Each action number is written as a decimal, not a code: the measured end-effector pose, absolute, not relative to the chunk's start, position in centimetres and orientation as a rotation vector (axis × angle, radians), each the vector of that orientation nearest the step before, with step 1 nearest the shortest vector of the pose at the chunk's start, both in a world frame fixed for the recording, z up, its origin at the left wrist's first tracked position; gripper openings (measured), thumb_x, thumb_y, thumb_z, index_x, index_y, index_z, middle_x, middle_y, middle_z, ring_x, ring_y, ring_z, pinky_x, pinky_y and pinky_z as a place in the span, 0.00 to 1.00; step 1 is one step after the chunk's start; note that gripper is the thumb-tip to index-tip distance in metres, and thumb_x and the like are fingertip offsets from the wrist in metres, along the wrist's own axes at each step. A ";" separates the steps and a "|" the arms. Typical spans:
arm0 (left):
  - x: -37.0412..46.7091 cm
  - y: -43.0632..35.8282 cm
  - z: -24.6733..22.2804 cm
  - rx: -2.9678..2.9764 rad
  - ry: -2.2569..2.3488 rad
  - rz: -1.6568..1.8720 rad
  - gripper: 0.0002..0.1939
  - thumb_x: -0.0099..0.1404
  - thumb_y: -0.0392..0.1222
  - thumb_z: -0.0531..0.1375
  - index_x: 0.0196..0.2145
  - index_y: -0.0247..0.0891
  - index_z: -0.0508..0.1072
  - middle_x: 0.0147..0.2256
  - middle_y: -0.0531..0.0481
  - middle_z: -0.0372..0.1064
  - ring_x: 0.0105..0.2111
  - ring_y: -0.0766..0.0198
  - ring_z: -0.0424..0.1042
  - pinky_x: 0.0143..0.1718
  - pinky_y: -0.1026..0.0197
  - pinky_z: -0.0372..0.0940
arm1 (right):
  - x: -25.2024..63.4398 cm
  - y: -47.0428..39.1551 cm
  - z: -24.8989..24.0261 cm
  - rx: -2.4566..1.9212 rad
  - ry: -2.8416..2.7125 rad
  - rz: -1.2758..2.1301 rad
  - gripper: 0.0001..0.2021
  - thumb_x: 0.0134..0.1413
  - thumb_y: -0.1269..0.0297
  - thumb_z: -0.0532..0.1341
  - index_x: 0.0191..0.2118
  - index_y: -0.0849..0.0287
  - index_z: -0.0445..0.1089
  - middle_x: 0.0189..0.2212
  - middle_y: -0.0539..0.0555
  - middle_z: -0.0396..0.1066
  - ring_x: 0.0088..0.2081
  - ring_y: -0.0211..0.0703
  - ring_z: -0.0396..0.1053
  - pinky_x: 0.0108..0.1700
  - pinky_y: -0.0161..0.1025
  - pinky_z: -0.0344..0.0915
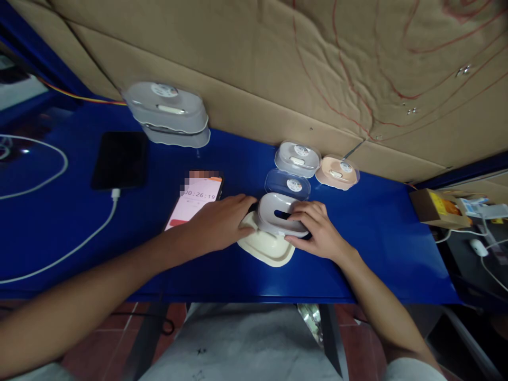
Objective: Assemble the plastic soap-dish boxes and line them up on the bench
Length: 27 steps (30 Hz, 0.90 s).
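The person's right hand (pixel 315 227) is clamped on the right end of a pale grey, oval plastic dish with a dark elongated slot in its floor (pixel 267 210), thumb at the near rim and fingers reaching over toward the slot. The dish sits in front of the person, overlapping the far part of a cream, rounded plastic tray (pixel 273 251) that lies nearer the body. The left hand (pixel 226 221) is at the tray's left end with its thumb over the edge; the fingers are partly hidden, so I cannot tell whether it is closed on the tray.

Just beyond the dish, on the glossy blue tabletop (pixel 381 238), lies a clear oval plastic lid with a round white sticker (pixel 278 183). Behind it stands a small grey oval box under a clear cover (pixel 297 165), with a peach oval box under a clear cover (pixel 335 177) to its right. Left of the left hand, a lit smartphone with a pink-white screen (pixel 200 198) reads 00:26:19.
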State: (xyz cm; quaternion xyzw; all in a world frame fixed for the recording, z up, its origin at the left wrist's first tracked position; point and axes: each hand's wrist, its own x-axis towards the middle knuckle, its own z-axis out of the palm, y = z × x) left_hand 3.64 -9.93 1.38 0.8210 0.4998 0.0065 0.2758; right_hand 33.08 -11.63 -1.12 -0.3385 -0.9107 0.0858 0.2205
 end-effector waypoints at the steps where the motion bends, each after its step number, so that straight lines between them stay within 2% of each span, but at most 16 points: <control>1: 3.6 -9.7 1.2 2.206 1.338 0.033 0.20 0.71 0.46 0.60 0.57 0.38 0.72 0.53 0.39 0.76 0.51 0.43 0.77 0.48 0.48 0.70 | 33.1 -11.7 -1.2 -0.934 -2.513 0.236 0.17 0.69 0.50 0.65 0.53 0.56 0.71 0.50 0.60 0.77 0.56 0.56 0.74 0.58 0.55 0.63; 3: 3.5 -9.4 0.7 2.214 1.336 0.079 0.15 0.72 0.44 0.56 0.53 0.38 0.74 0.50 0.40 0.75 0.47 0.45 0.78 0.47 0.48 0.69 | 33.0 -11.7 -1.2 -0.925 -2.493 0.234 0.16 0.69 0.50 0.65 0.53 0.56 0.70 0.49 0.60 0.77 0.55 0.56 0.75 0.58 0.55 0.63; 6: 3.4 -9.0 -0.1 2.215 1.318 0.190 0.14 0.72 0.41 0.53 0.48 0.38 0.76 0.48 0.41 0.74 0.45 0.47 0.77 0.47 0.48 0.68 | 32.9 -11.9 -1.2 -0.906 -2.466 0.209 0.16 0.69 0.50 0.65 0.52 0.57 0.70 0.49 0.60 0.77 0.55 0.56 0.75 0.58 0.54 0.62; 9: 3.5 -8.9 -0.6 2.186 1.276 0.385 0.14 0.72 0.42 0.52 0.48 0.38 0.74 0.48 0.41 0.73 0.44 0.48 0.76 0.49 0.48 0.67 | 32.8 -12.1 -0.9 -0.888 -2.430 0.164 0.16 0.70 0.50 0.64 0.51 0.57 0.70 0.47 0.60 0.77 0.55 0.55 0.75 0.58 0.54 0.61; 12: 3.7 -8.9 -0.4 2.043 1.225 0.494 0.13 0.73 0.46 0.53 0.50 0.40 0.71 0.44 0.44 0.75 0.40 0.50 0.76 0.45 0.49 0.68 | 32.7 -12.4 -0.6 -0.883 -2.384 0.114 0.16 0.70 0.49 0.62 0.52 0.56 0.70 0.47 0.59 0.76 0.54 0.55 0.75 0.58 0.54 0.61; 15: 3.9 -9.0 0.2 1.793 1.159 0.539 0.17 0.73 0.51 0.55 0.54 0.41 0.69 0.39 0.47 0.76 0.39 0.51 0.77 0.41 0.51 0.68 | 32.6 -12.7 -0.4 -0.885 -2.374 0.089 0.17 0.70 0.48 0.62 0.54 0.56 0.70 0.48 0.59 0.76 0.54 0.56 0.75 0.58 0.55 0.61; 19: 4.4 -9.2 0.5 1.542 1.111 0.660 0.21 0.72 0.55 0.59 0.56 0.41 0.73 0.44 0.45 0.77 0.48 0.49 0.76 0.48 0.51 0.69 | 32.5 -12.9 -0.4 -0.870 -2.390 0.086 0.19 0.70 0.49 0.63 0.56 0.57 0.69 0.48 0.60 0.76 0.55 0.57 0.75 0.59 0.55 0.61; 21: 4.7 -9.3 0.4 1.346 1.078 0.684 0.23 0.70 0.56 0.62 0.56 0.40 0.75 0.46 0.45 0.78 0.49 0.50 0.76 0.49 0.50 0.70 | 32.4 -12.9 -0.5 -0.871 -2.408 0.095 0.19 0.71 0.49 0.63 0.56 0.58 0.69 0.49 0.61 0.76 0.56 0.57 0.74 0.59 0.55 0.61; 27: 5.1 -8.9 -0.4 0.848 0.912 0.669 0.21 0.59 0.51 0.73 0.47 0.38 0.83 0.41 0.44 0.81 0.41 0.54 0.78 0.44 0.54 0.72 | 32.3 -12.8 -0.8 -0.949 -2.459 0.120 0.20 0.72 0.48 0.62 0.59 0.56 0.68 0.53 0.62 0.74 0.59 0.57 0.72 0.61 0.55 0.60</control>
